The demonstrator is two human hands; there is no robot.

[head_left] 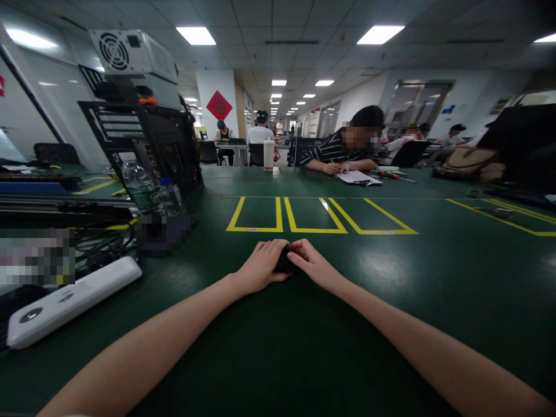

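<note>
Both my hands meet at the middle of the green table [278, 347], around a small black object [284, 262]. With the thumb below and the fingers over the top, my left hand [258, 267] grips its left side. My right hand [316, 265] is closed against the right side, thumb and fingertips bent onto it. The fingers cover much of the object, and its kind cannot be made out. Just beyond the hands, yellow tape outlines [315, 232] mark the tabletop.
To the left stand an open computer case [174, 156], a power supply [130, 55], water bottles [141, 188] and a white power strip [73, 304]. Across the table, a person [334, 147] leans over a clipboard [358, 177]. A pale cup [269, 155] and screwdrivers [395, 175] lie farther back.
</note>
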